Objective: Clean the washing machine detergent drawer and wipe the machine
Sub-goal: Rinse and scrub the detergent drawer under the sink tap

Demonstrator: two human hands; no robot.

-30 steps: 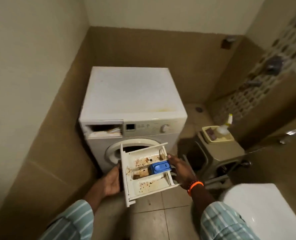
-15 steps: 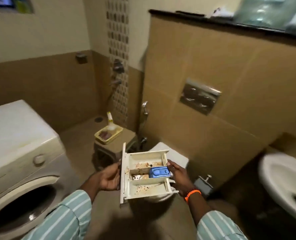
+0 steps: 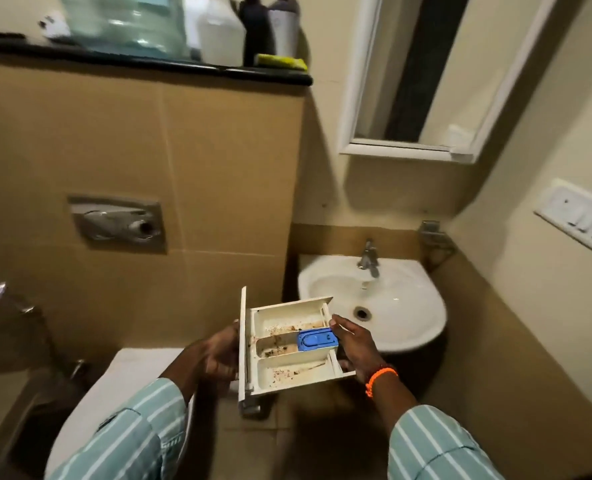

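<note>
My left hand (image 3: 218, 355) grips the front panel end of the detergent drawer (image 3: 287, 351), fingers curled round its edge, and my right hand (image 3: 355, 344) holds the opposite end, fingers wrapped along the back wall. Between them I hold the drawer in the air, roughly level, its open compartments facing up. Brown specks and stains mark all three compartments, and a blue insert (image 3: 317, 339) sits in the middle one, close to my right fingers. An orange band (image 3: 379, 377) circles my right wrist. Just beyond the drawer is the white sink (image 3: 409, 306) with its tap (image 3: 369, 258). Below my left arm lies the white toilet lid (image 3: 114, 386). Higher up, a black ledge (image 3: 142, 64) carries bottles (image 3: 253, 26) and a yellow-green sponge (image 3: 282, 61).
</note>
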